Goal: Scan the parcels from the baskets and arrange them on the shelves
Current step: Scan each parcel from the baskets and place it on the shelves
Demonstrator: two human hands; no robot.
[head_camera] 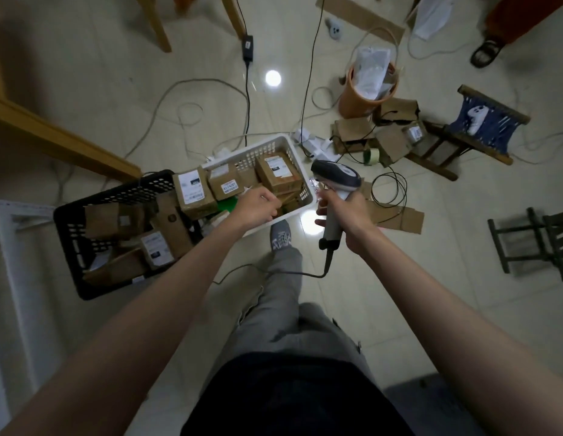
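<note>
Reaching our left hand, fingers curled but empty, over the white basket of parcels, we gripped the scanner in our right hand, judging a parcel needed picking next.

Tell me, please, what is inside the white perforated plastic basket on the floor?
The white perforated plastic basket holds several labelled brown cardboard parcels. The left hand reaches in over them and covers whatever lies beneath it; the basket's bottom is hidden.
</note>
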